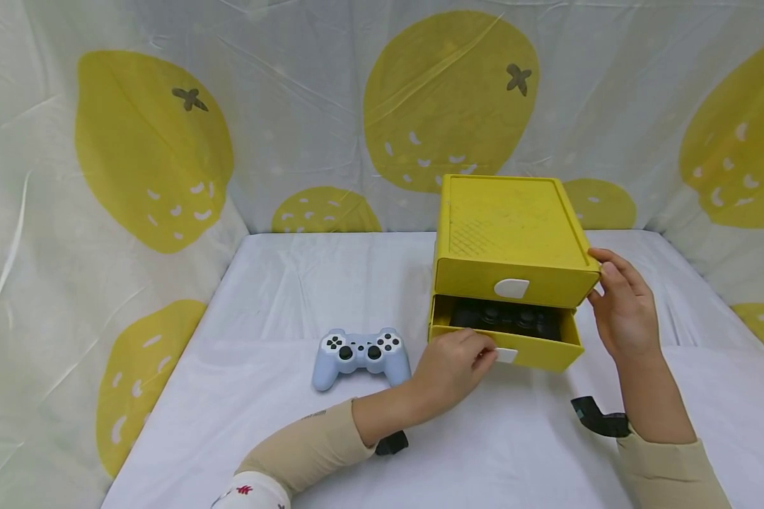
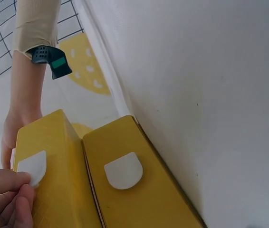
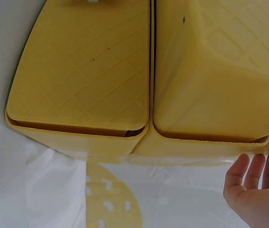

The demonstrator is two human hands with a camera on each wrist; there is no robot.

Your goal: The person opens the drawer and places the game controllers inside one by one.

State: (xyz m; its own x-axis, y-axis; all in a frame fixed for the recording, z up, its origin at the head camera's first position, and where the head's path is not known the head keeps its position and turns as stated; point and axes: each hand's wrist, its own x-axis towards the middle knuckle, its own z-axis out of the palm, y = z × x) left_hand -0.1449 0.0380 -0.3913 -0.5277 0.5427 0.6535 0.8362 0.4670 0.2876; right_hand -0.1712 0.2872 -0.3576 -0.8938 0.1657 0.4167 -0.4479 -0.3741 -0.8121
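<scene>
1. Drawer box of yellow plastic (image 1: 516, 219): its lower drawer (image 1: 535, 351), partly out, holds a black two-stick gamepad (image 1: 509, 319).
2. Our left hand (image 1: 453, 364) pinches that drawer's white rounded tab (image 1: 506, 355).
3. Our right hand (image 1: 629, 311), fingers relaxed, touches the box's right side.
4. We see a pale-blue gamepad (image 1: 360, 351) left of the box.
5. Print (image 1: 314, 415) on our beige left sleeve (image 1: 312, 445) is unreadable.

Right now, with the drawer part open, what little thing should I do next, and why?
Maybe pull the open drawer out a bit more with your left hand. It pinches the white tab, and the black controller inside looks partly hidden by the drawer above. Your right hand is by the yellow box, so it could help steady it.
</scene>
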